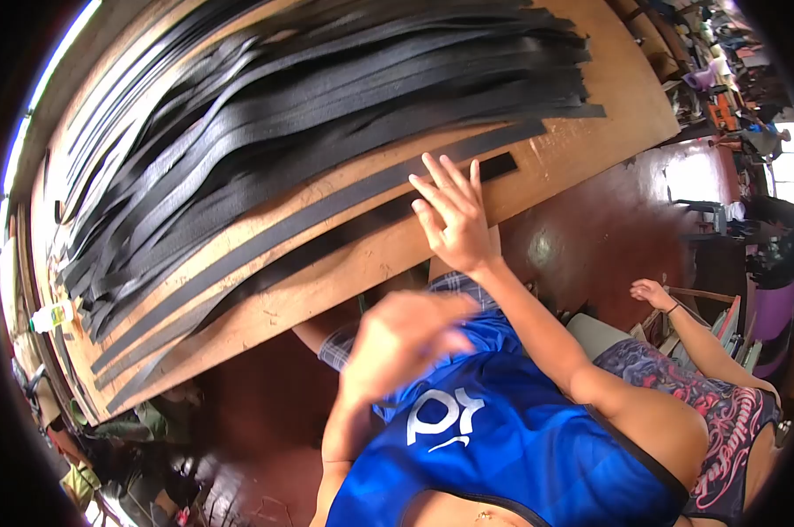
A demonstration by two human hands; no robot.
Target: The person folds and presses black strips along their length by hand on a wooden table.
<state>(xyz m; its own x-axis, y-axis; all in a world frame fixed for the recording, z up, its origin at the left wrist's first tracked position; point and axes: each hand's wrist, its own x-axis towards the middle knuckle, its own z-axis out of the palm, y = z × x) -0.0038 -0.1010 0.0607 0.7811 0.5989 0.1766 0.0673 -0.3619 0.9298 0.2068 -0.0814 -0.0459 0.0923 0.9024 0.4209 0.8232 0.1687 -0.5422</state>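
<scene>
My right hand [454,215] is over the near edge of the wooden table, its fingers outstretched and apart with nothing held. Under or just beyond its fingertips lie flat black strips, one nearer strip [502,165] and another strip [326,204] behind it. Whether the fingers touch them, I cannot tell. My left hand [406,342] is raised in front of my blue shirt, smeared by motion, so its fingers are unclear. A thick pile of long black strips [326,105] covers much of the tabletop beyond.
The wooden table [625,97] slants across the view. A small bottle with a green cap [52,316] stands at its left end. Close on my right sits another person [678,386], one hand raised. Reddish floor [581,237] shows beyond the table edge, with people and cluttered benches farther off.
</scene>
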